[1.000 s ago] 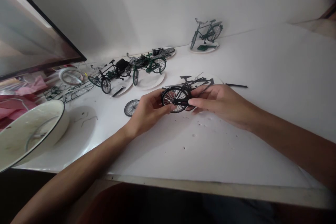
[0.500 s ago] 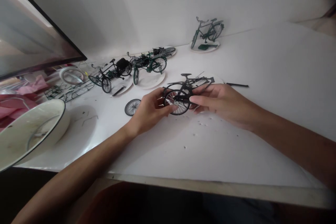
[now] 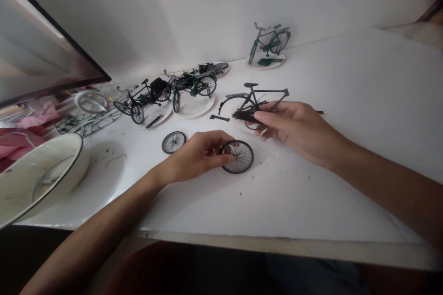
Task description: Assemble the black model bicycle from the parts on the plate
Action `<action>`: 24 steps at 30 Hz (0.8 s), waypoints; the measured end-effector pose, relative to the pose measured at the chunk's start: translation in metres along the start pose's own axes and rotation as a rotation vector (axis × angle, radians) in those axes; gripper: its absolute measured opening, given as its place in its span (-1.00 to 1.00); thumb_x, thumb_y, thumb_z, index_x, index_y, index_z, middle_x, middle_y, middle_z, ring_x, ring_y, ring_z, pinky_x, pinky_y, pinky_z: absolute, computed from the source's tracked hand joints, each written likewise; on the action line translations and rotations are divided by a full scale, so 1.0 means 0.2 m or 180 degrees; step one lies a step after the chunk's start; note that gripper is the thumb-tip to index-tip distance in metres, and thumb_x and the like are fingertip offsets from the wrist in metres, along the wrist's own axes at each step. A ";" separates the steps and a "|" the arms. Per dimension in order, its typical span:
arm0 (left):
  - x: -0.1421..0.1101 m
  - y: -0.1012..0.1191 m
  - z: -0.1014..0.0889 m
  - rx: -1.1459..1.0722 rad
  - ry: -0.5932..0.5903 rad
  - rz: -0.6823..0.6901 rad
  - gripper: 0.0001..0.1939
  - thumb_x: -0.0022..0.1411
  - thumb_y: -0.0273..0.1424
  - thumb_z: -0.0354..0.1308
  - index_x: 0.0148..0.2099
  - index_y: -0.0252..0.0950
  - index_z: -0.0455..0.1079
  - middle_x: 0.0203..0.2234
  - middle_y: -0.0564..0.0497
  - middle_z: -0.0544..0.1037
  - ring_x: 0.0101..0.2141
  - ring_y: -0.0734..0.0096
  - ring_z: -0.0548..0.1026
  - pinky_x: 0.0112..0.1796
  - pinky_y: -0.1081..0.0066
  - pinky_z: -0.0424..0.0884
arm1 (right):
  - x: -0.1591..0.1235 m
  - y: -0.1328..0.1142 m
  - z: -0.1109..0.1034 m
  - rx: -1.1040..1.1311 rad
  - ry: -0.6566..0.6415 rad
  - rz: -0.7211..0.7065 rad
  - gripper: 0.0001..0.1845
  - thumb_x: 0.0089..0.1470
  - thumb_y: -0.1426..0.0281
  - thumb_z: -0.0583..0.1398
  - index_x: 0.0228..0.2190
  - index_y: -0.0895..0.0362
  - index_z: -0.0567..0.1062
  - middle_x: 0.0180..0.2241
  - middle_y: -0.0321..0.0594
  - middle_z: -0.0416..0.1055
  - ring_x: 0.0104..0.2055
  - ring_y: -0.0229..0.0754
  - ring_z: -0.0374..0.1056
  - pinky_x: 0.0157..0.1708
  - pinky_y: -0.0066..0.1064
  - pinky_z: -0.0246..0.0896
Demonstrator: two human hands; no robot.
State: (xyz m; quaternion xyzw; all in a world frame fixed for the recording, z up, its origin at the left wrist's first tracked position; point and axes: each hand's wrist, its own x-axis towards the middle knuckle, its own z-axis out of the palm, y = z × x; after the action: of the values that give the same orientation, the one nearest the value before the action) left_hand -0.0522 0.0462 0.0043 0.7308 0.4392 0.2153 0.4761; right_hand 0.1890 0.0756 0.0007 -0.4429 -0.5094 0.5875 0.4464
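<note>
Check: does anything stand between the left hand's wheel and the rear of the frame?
Nothing visible does: only white surface shows between the wheel in the left hand and the rear of the frame in the right hand. A short black part lies left of that gap.

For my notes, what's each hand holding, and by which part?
Left hand: black wheel, around its hub area. Right hand: black bicycle frame, by its lower middle.
</note>
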 end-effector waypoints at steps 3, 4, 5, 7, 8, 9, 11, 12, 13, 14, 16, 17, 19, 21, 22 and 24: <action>-0.02 0.03 0.00 0.0534 -0.0114 0.0031 -0.74 0.30 -0.25 0.27 -0.04 -0.28 0.51 -0.43 0.05 0.47 -0.42 0.46 0.38 -0.41 0.44 0.30 | -0.01 0.00 0.01 -0.0021 -0.0078 0.0034 -0.75 0.04 0.26 0.43 -0.30 0.13 0.58 -0.25 -0.18 0.58 -0.33 -0.20 0.52 -0.34 -0.35 0.40; -0.03 0.03 0.00 0.0647 -0.0070 0.0028 -0.73 0.30 -0.23 0.27 -0.03 -0.27 0.51 -0.46 0.07 0.44 -0.45 0.47 0.35 -0.43 0.45 0.28 | -0.01 -0.01 0.01 -0.0027 -0.0110 0.0029 -0.75 0.04 0.26 0.43 -0.30 0.13 0.58 -0.25 -0.18 0.59 -0.33 -0.21 0.52 -0.34 -0.35 0.41; -0.03 0.03 0.00 0.0735 0.0012 0.0046 -0.72 0.31 -0.20 0.26 -0.03 -0.26 0.50 -0.47 0.08 0.43 -0.46 0.47 0.35 -0.44 0.45 0.28 | -0.01 -0.01 0.01 -0.0036 -0.0151 0.0034 -0.75 0.04 0.25 0.43 -0.29 0.13 0.58 -0.24 -0.16 0.59 -0.33 -0.21 0.51 -0.34 -0.35 0.41; -0.03 0.02 0.01 0.0891 0.0222 0.0166 -0.70 0.31 -0.19 0.26 -0.01 -0.24 0.48 -0.36 0.04 0.49 -0.42 0.46 0.39 -0.39 0.44 0.33 | -0.02 -0.01 0.02 -0.0053 -0.0205 0.0071 -0.74 0.06 0.25 0.42 -0.27 0.14 0.58 -0.18 -0.13 0.60 -0.30 -0.21 0.52 -0.33 -0.36 0.41; -0.03 0.02 0.02 0.0958 0.0355 0.0276 -0.70 0.31 -0.19 0.26 0.01 -0.24 0.48 -0.27 0.00 0.52 -0.38 0.45 0.42 -0.35 0.43 0.35 | -0.02 -0.01 0.02 -0.0046 -0.0207 0.0089 -0.73 0.05 0.24 0.42 -0.27 0.14 0.58 -0.16 -0.12 0.60 -0.27 -0.20 0.52 -0.33 -0.37 0.42; -0.03 0.02 0.03 0.1009 0.0491 0.0404 -0.70 0.31 -0.20 0.27 0.01 -0.23 0.48 -0.18 -0.03 0.53 -0.33 0.43 0.44 -0.31 0.42 0.36 | -0.02 -0.01 0.02 -0.0023 -0.0214 0.0102 -0.73 0.05 0.24 0.42 -0.26 0.13 0.59 -0.14 -0.12 0.60 -0.25 -0.18 0.53 -0.33 -0.38 0.43; -0.02 0.02 0.04 0.1020 0.0729 0.0613 -0.71 0.31 -0.21 0.28 0.00 -0.24 0.48 -0.07 -0.07 0.51 -0.26 0.41 0.45 -0.26 0.41 0.37 | -0.03 -0.01 0.02 0.0040 -0.0240 0.0113 -0.71 0.02 0.23 0.44 -0.26 0.12 0.59 -0.14 -0.14 0.61 -0.20 -0.16 0.54 -0.31 -0.38 0.45; -0.02 0.02 0.04 0.0974 0.0821 0.0668 -0.71 0.30 -0.21 0.29 -0.01 -0.25 0.48 -0.08 -0.07 0.52 -0.25 0.42 0.45 -0.26 0.41 0.36 | -0.03 -0.01 0.03 0.0055 -0.0253 0.0109 -0.70 0.01 0.23 0.45 -0.26 0.11 0.58 -0.16 -0.15 0.61 -0.19 -0.15 0.54 -0.29 -0.38 0.45; -0.02 0.02 0.05 0.0896 0.0899 0.0689 -0.71 0.29 -0.21 0.30 -0.04 -0.26 0.48 -0.10 -0.05 0.53 -0.26 0.43 0.45 -0.27 0.42 0.36 | -0.03 -0.01 0.03 0.0040 -0.0274 0.0111 -0.69 0.00 0.23 0.45 -0.25 0.12 0.58 -0.18 -0.16 0.62 -0.19 -0.16 0.54 -0.28 -0.38 0.46; -0.01 0.02 0.06 0.0807 0.0955 0.0675 -0.72 0.28 -0.20 0.32 -0.06 -0.26 0.48 -0.12 -0.04 0.55 -0.29 0.45 0.44 -0.29 0.43 0.35 | -0.04 -0.01 0.04 -0.0001 -0.0310 0.0124 -0.68 0.00 0.24 0.45 -0.24 0.12 0.57 -0.18 -0.16 0.62 -0.18 -0.16 0.54 -0.27 -0.37 0.46; 0.00 0.01 0.08 0.0570 0.1032 0.0587 -0.72 0.25 -0.20 0.35 -0.11 -0.27 0.49 -0.18 -0.01 0.57 -0.34 0.49 0.42 -0.33 0.44 0.33 | -0.04 0.00 0.04 -0.0089 -0.0383 0.0119 -0.66 0.01 0.24 0.45 -0.22 0.13 0.56 -0.17 -0.15 0.62 -0.18 -0.15 0.54 -0.24 -0.35 0.46; 0.01 0.01 0.09 0.0425 0.1064 0.0529 -0.72 0.24 -0.21 0.36 -0.12 -0.28 0.49 -0.21 0.00 0.58 -0.37 0.50 0.40 -0.36 0.45 0.32 | -0.05 0.00 0.05 -0.0115 -0.0421 0.0108 -0.65 0.02 0.23 0.44 -0.21 0.12 0.56 -0.16 -0.15 0.62 -0.17 -0.14 0.54 -0.24 -0.34 0.46; 0.02 0.00 0.11 0.0162 0.1149 0.0424 -0.73 0.22 -0.22 0.37 -0.14 -0.29 0.51 -0.29 0.02 0.58 -0.39 0.51 0.39 -0.39 0.45 0.30 | -0.05 0.00 0.05 -0.0150 -0.0473 0.0095 -0.65 0.02 0.21 0.44 -0.20 0.11 0.55 -0.16 -0.15 0.62 -0.18 -0.11 0.55 -0.21 -0.29 0.46; 0.02 0.00 0.12 -0.0003 0.1250 0.0391 -0.75 0.23 -0.24 0.37 -0.16 -0.31 0.53 -0.35 0.02 0.58 -0.41 0.50 0.40 -0.40 0.45 0.29 | -0.05 0.01 0.06 -0.0206 -0.0475 0.0068 -0.65 0.03 0.19 0.43 -0.21 0.09 0.55 -0.18 -0.16 0.62 -0.17 -0.09 0.55 -0.20 -0.26 0.47; 0.03 0.00 0.13 -0.0065 0.1276 0.0402 -0.76 0.24 -0.25 0.36 -0.16 -0.32 0.54 -0.36 0.01 0.58 -0.40 0.49 0.40 -0.39 0.44 0.30 | -0.05 0.01 0.06 -0.0225 -0.0480 0.0054 -0.66 0.02 0.20 0.43 -0.22 0.09 0.55 -0.19 -0.16 0.62 -0.17 -0.09 0.55 -0.19 -0.26 0.47; 0.03 0.00 0.12 -0.0234 0.1226 0.0444 -0.78 0.28 -0.27 0.32 -0.16 -0.33 0.54 -0.32 -0.02 0.60 -0.37 0.46 0.43 -0.34 0.42 0.33 | -0.05 0.01 0.06 -0.0179 -0.0509 -0.0012 -0.68 0.01 0.23 0.44 -0.24 0.10 0.56 -0.22 -0.18 0.61 -0.16 -0.11 0.53 -0.19 -0.29 0.47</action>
State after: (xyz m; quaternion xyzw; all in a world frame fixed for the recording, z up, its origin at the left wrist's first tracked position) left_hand -0.0313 0.0385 -0.0075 0.6869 0.4623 0.3994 0.3936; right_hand 0.1785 0.0638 0.0003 -0.4059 -0.5605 0.6057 0.3928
